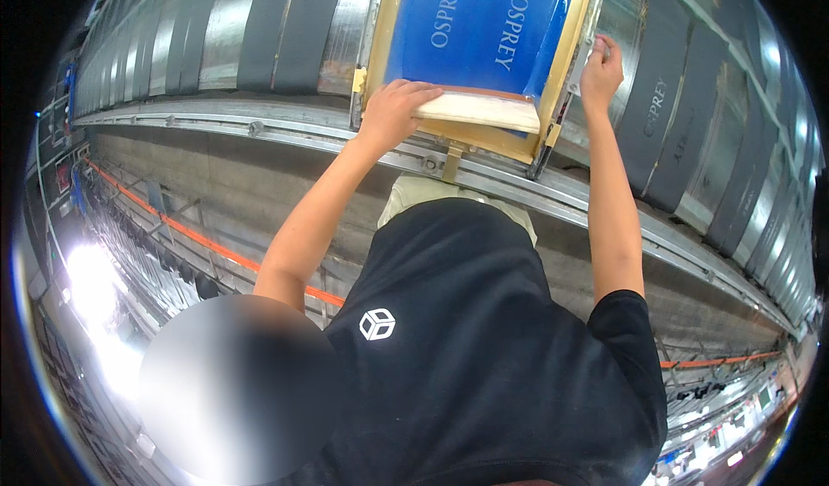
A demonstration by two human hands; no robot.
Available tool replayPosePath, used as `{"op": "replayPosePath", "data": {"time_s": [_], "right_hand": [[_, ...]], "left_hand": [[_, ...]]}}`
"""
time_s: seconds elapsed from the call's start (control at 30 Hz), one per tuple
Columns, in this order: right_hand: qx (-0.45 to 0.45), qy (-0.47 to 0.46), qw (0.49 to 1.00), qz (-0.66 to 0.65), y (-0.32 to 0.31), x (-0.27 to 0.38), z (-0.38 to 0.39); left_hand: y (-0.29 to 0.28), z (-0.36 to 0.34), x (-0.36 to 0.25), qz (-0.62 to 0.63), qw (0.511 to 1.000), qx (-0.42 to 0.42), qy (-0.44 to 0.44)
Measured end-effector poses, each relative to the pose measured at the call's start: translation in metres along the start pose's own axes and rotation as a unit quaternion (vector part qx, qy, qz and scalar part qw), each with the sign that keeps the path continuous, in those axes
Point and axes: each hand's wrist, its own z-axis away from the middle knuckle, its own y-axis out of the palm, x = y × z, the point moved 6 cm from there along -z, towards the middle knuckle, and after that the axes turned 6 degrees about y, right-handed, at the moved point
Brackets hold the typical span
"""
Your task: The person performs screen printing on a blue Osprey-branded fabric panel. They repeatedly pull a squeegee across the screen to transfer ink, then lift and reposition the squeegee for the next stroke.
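A screen-printing frame with a tan, taped border and blue mesh lies across the long table; pale lettering shows in the mesh. Across its near end rests a squeegee with a pale wooden handle and a reddish-brown blade edge. My left hand is closed over the left end of that squeegee. Just outside the frame's right side is my right hand, raised, its fingers curled together by the metal edge. Whatever those fingers may hold is too small to make out.
Dark grey fabric strips lie side by side on the shiny metal table, left and right of the frame; some on the right bear pale print. A metal rail runs along the near table edge. Orange bars run lower down behind me.
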Motion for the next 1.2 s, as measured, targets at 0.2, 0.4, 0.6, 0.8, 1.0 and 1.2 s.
{"op": "replayPosePath", "data": {"time_s": [0.2,0.4,0.6,0.8,1.0,1.2], "right_hand": [[0.002,0.042,0.998,0.051,0.015,-0.010,0.000],[-0.011,0.028,0.997,0.076,0.027,-0.030,-0.011],[-0.001,0.051,0.994,0.097,0.024,-0.026,-0.014],[0.123,0.061,0.957,0.256,0.012,-0.010,-0.014],[0.126,-0.243,0.918,0.287,0.035,0.094,-0.049],[0.333,-0.152,0.852,0.376,0.133,0.114,-0.141]], "left_hand": [[-0.013,0.021,0.003,0.013,0.998,-0.022,-0.052],[-0.002,0.054,-0.004,-0.013,1.000,-0.007,0.003],[0.016,0.042,0.000,-0.064,0.996,-0.047,0.050],[0.008,-0.074,0.055,-0.077,0.989,-0.115,0.049],[-0.024,-0.223,0.128,-0.039,0.999,-0.025,0.016],[-0.047,-0.315,0.154,-0.033,0.990,0.130,-0.040]]}}
